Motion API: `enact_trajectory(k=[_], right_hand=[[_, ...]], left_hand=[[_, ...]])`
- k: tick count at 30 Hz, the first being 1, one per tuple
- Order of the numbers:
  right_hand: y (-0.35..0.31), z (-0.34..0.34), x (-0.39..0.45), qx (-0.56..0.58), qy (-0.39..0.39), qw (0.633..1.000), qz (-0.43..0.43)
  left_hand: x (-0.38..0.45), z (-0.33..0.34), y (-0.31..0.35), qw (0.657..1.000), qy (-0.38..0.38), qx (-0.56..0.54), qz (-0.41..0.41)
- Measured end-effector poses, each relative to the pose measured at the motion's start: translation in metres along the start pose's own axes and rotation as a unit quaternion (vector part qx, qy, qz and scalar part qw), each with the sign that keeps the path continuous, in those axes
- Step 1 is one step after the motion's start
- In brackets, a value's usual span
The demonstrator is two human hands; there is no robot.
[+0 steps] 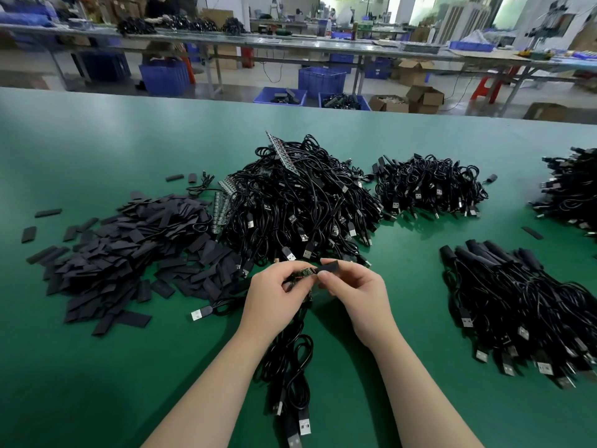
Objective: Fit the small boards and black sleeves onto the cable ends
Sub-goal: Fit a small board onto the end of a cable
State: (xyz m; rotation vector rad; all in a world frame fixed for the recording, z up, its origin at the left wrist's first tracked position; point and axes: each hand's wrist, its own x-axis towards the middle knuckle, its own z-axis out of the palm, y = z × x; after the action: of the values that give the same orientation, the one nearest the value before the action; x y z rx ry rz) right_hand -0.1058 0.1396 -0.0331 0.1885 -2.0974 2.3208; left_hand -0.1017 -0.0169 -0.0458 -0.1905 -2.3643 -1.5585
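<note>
My left hand (274, 295) grips a small green board (303, 272) at a cable end, fingers curled round it. Several black USB cables (290, 367) hang from that hand toward me, their plugs near the table's front edge. My right hand (355, 292) pinches a flat black sleeve (329, 266) between thumb and fingers, its open end right beside the board's tip. Whether the sleeve is over the board I cannot tell. A heap of loose black sleeves (129, 253) lies to the left. A big pile of USB cables (300, 205) with strips of boards (282, 151) lies ahead.
On the green table (97, 383), a pile of cables with sleeves fitted (523, 302) lies at the right. A smaller cable bundle (429, 185) sits behind it, another (571, 189) at the far right edge. One USB plug (202, 313) lies left of my hands.
</note>
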Motion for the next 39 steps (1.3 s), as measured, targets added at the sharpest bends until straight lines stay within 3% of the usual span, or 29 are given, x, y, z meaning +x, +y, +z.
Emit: enact_trajectory(k=[16,26,39], right_hand=[[0.0073,-0.001,0.002,0.017,0.07,0.997,0.009],[0.0031,0.002,0.0003,0.098,0.11,0.989,0.018],[0.0054,0.0053,-0.0006,0.073,0.134,0.988,-0.005]], left_hand=[[-0.0008,-0.0004,0.0015,1.0,0.005,-0.006,-0.009],[-0.0025,0.0009,0.0047,0.985,0.065,0.128,0.092],[-0.0023,0.002,0.0058,0.991,0.075,0.085,0.075]])
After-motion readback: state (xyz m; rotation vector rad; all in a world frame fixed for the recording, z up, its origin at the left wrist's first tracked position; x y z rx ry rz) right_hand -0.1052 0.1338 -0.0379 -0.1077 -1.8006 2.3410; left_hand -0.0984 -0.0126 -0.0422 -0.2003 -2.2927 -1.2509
